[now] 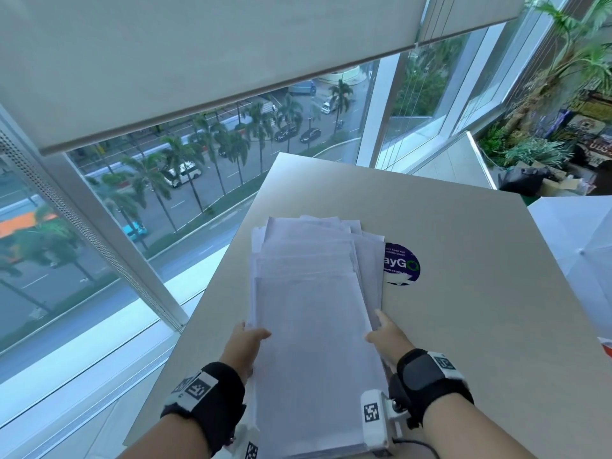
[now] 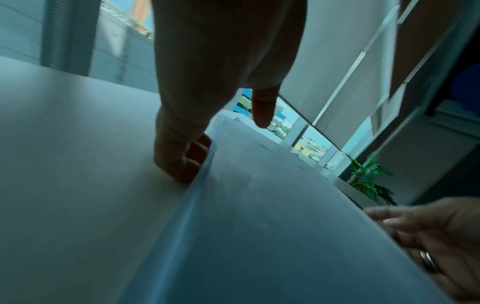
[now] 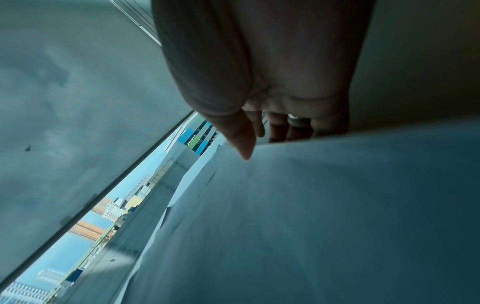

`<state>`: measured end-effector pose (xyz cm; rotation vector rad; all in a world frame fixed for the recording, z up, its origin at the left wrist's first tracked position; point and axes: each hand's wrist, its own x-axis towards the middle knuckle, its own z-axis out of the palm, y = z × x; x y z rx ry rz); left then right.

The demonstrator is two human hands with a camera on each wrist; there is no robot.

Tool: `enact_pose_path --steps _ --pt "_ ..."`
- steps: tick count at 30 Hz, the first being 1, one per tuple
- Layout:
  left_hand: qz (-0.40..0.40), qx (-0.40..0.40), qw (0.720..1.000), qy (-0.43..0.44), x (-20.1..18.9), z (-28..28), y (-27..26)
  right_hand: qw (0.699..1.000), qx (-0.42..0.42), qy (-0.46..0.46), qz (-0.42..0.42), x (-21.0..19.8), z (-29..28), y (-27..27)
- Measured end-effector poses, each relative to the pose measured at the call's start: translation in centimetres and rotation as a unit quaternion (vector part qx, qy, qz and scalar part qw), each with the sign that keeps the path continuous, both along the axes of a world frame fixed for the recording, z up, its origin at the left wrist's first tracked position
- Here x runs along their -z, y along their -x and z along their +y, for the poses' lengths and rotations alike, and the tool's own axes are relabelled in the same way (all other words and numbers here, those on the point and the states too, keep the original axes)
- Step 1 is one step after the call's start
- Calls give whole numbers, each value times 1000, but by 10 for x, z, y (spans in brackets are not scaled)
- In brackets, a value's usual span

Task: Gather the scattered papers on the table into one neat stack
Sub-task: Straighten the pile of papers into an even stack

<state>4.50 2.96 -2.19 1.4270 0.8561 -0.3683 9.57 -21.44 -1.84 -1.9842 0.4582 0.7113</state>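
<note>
We see the papers (image 1: 311, 309) as a pile of plain white sheets lying lengthwise on the pale table (image 1: 463, 260), running from 6 o'clock toward 12 in the head view. The near part is fairly squared, while at the 12 o'clock end the sheets fan out, with several corners and edges sticking out at different angles. At about 2 o'clock from the pile's centre, a round dark blue sticker (image 1: 402, 265) on the table is partly covered by the pile's right edge, so we cannot read its lettering in full.

The pile's near end runs out of the bottom of the head view. The wrist views are dim and blurred.

Our left hand (image 1: 246, 342) grips the pile's left long edge: in the left wrist view the fingers (image 2: 192, 162) are curled under that edge and the thumb is raised over the top sheet. Our right hand (image 1: 387, 336) holds the right long edge, thumb lying on the top sheet and fingers going down behind the edge; how far they tuck under we cannot tell.
</note>
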Motion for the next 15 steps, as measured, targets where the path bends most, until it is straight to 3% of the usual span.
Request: enact_pose_path --steps 4,7,12,15 --pt "9 72 996 52 -7 0 3 996 -38 -64 43 22 -4 2" --pt "31 79 995 52 -11 1 5 993 -1 -102 63 6 -3 6" --pt "29 46 992 -111 -4 4 11 993 52 -84 57 8 -11 3" --pt "35 39 997 -61 -1 -4 16 993 18 -91 70 9 -2 11"
